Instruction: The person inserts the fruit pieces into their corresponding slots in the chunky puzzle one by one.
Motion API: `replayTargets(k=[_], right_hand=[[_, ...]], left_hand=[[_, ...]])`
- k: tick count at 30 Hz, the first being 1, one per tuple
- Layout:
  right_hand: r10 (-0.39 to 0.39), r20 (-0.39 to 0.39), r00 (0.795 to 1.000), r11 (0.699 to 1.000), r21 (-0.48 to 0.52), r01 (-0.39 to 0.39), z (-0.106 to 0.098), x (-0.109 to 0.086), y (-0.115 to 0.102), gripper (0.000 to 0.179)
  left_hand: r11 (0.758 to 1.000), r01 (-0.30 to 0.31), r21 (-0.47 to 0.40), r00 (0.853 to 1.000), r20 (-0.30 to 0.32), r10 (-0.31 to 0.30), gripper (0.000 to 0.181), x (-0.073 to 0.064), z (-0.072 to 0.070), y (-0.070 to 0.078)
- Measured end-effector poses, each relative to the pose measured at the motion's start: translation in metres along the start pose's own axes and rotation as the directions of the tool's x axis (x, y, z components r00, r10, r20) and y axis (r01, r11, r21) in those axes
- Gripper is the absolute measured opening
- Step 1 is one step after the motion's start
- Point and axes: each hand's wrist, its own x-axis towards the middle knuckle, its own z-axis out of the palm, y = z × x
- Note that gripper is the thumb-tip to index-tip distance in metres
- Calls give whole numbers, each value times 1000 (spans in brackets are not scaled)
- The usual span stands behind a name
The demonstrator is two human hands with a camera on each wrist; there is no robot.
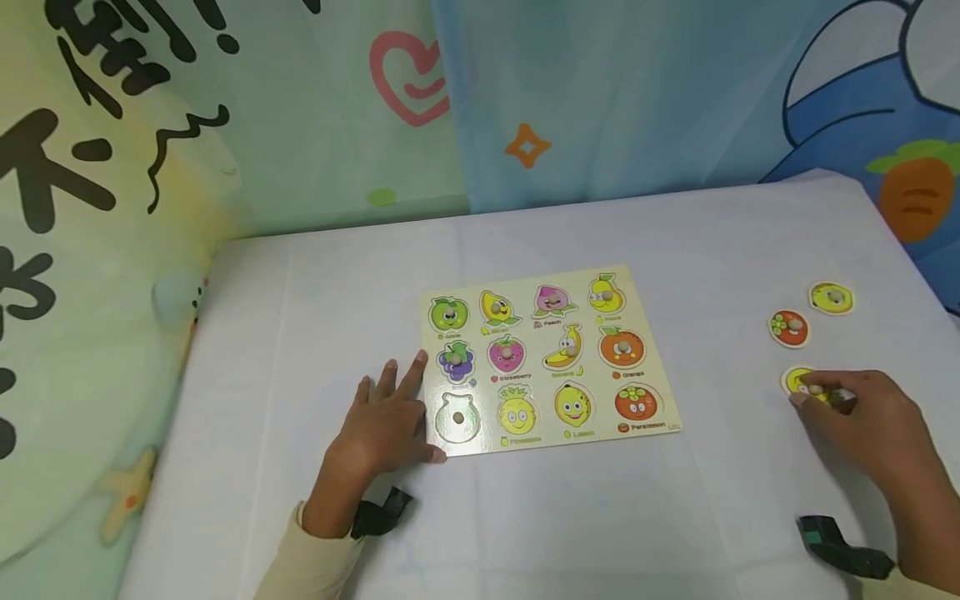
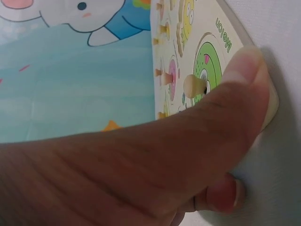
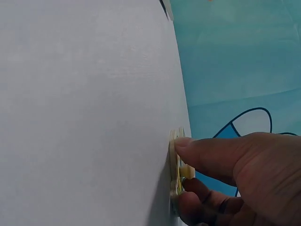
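Note:
A cream fruit puzzle board (image 1: pixel 540 325) lies on the white table, its fruit pictures printed with names. My left hand (image 1: pixel 384 429) is at its left edge, fingers spread up along the side, with the thumb (image 2: pixel 247 70) on the lower left corner by the green melon piece (image 2: pixel 207 66) and its wooden knob. Over on the right, my right hand (image 1: pixel 870 417) pinches a yellow puzzle piece (image 1: pixel 795 379) between thumb and fingers; they cover much of it. In the right wrist view the piece (image 3: pixel 173 162) stands edge-on to the camera, its wooden knob (image 3: pixel 187 171) between thumb and fingers.
Beyond the right hand lie a red persimmon piece (image 1: pixel 789 329) and a yellow lemon piece (image 1: pixel 831 297). Several other pieces with knobs sit in the board. A printed cloth backdrop (image 1: pixel 615 100) hangs behind the table's far edge. A black strap (image 1: pixel 843 550) is at the right wrist.

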Motion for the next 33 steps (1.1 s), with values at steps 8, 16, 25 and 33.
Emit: replayTargets(k=[8, 16, 25, 33], right_hand=[[62, 8, 998, 998, -4, -62, -2, 3, -3, 37], [-1, -9, 1000, 1000, 14, 1, 3, 3, -8, 30], [-31, -23, 999, 999, 41, 31, 0, 3, -20, 32], [33, -28, 999, 999, 23, -33, -2, 3, -24, 30]], left_hand=[[998, 6, -59, 1000, 13, -5, 49, 1, 3, -2], [998, 13, -68, 1000, 14, -12, 47, 2, 4, -3], [997, 15, -74, 1000, 17, -14, 45, 2, 3, -3], [998, 18, -64, 1000, 10, -17, 44, 3, 3, -3]])
